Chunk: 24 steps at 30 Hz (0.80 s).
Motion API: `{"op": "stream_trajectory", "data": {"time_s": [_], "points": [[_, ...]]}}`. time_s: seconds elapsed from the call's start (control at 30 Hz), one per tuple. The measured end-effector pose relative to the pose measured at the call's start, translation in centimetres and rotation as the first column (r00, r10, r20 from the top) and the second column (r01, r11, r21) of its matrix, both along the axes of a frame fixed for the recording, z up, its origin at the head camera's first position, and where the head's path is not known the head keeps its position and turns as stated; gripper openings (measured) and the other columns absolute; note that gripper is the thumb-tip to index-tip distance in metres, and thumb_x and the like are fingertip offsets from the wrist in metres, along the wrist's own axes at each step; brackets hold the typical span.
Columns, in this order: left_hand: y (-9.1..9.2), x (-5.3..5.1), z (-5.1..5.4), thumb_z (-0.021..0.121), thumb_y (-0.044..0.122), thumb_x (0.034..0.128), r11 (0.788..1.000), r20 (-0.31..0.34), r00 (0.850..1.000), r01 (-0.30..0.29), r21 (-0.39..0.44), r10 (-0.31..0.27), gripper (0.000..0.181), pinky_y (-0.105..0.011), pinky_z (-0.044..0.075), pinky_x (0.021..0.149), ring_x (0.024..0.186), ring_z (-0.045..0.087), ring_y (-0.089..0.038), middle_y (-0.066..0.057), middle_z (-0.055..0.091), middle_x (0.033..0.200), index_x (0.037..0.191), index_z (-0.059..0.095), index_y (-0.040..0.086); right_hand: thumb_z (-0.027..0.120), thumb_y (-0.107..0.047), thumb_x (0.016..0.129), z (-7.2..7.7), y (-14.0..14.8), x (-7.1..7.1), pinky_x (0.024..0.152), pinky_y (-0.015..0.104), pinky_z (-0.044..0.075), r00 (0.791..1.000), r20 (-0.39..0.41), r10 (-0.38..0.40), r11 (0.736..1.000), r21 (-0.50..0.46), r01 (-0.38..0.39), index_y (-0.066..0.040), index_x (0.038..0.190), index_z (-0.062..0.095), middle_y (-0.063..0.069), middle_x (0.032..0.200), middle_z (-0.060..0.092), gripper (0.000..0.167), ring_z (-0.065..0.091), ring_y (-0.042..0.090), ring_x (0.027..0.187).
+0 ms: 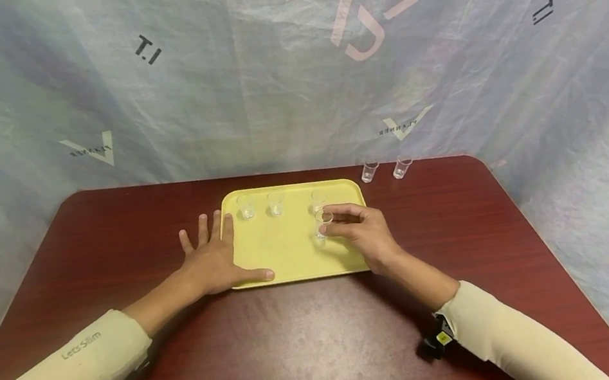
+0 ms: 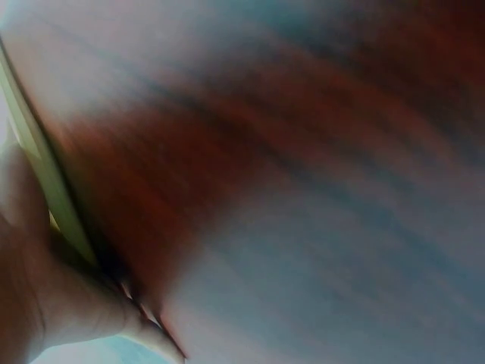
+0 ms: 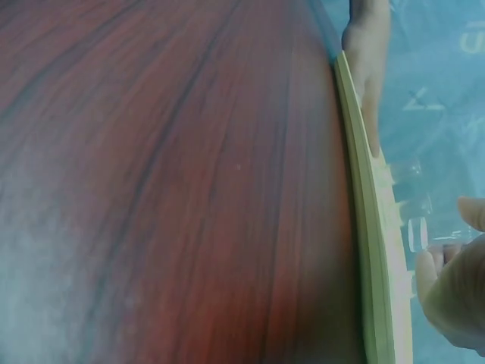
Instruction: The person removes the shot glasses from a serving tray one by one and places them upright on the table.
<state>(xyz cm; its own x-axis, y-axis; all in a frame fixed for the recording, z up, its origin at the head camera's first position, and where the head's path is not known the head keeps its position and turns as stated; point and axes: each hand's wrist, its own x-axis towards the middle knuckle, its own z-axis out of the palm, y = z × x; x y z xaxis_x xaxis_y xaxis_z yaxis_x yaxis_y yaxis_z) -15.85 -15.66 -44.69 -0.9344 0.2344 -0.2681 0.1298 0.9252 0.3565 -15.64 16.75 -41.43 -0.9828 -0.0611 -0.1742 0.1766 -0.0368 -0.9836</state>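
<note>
A yellow tray (image 1: 278, 252) lies on the table. My left hand (image 1: 212, 264) is spread over its left edge, thumb along the front rim and the other fingers straight. Between the thumb and fingers of my right hand (image 1: 365, 230) is a small clear shot glass (image 1: 320, 225), upright at the tray's right part; whether its base touches the tray I cannot tell. Just behind it stands another shot glass (image 1: 318, 198), partly hidden. Two more, a left glass (image 1: 246, 207) and its neighbour (image 1: 275, 204), stand along the tray's back left.
On the dark red table (image 1: 313, 338), beyond the tray's back right corner, stand two more clear glasses, one (image 1: 369, 172) beside the other (image 1: 402, 168). A grey printed curtain (image 1: 267, 91) rises behind the table and along its sides.
</note>
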Motion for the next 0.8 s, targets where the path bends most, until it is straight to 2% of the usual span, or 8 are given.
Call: {"op": "stream_trajectory", "data": {"time_s": [0.33, 0.63, 0.8], "points": [[-0.1, 0.0, -0.2, 0.065, 0.112, 0.0655, 1.000, -0.002, 1.000, -0.005, -0.001, 0.005, 0.174, -0.086, -0.022, 0.126, 0.173, -0.024, -0.051, -0.024, -0.018, 0.188, 0.180, -0.009, 0.003, 0.089, 0.004, 0.091, 0.1, 1.7, -0.2, 0.097, 0.024, 0.065, 0.999, 0.005, -0.038, 0.999, -0.001, 0.038, 0.003, 0.140, 0.076, -0.005, 0.116, 0.085, 0.051, 0.075, 0.009, 0.109], [-0.1, -0.1, -0.1, 0.065, 0.112, 0.0658, 1.000, -0.001, 1.000, 0.000, -0.004, 0.000, 0.174, -0.086, -0.022, 0.126, 0.173, -0.024, -0.051, -0.024, -0.018, 0.188, 0.180, -0.009, 0.003, 0.088, 0.003, 0.092, -0.2, 3.0, -0.5, 0.096, 0.023, 0.065, 0.997, 0.018, -0.071, 0.997, -0.002, 0.071, 0.001, 0.142, 0.076, -0.009, 0.112, 0.086, 0.051, 0.076, 0.007, 0.109], [-0.1, -0.1, -0.2, 0.064, 0.113, 0.0655, 1.000, -0.005, 1.000, 0.002, -0.005, -0.002, 0.174, -0.086, -0.022, 0.126, 0.173, -0.024, -0.051, -0.024, -0.018, 0.188, 0.180, -0.009, 0.004, 0.087, 0.005, 0.093, -0.3, 3.7, -0.7, 0.096, 0.026, 0.066, 0.996, 0.013, -0.086, 0.996, -0.025, 0.086, 0.004, 0.144, 0.073, -0.005, 0.112, 0.087, 0.052, 0.078, 0.007, 0.106]]}}
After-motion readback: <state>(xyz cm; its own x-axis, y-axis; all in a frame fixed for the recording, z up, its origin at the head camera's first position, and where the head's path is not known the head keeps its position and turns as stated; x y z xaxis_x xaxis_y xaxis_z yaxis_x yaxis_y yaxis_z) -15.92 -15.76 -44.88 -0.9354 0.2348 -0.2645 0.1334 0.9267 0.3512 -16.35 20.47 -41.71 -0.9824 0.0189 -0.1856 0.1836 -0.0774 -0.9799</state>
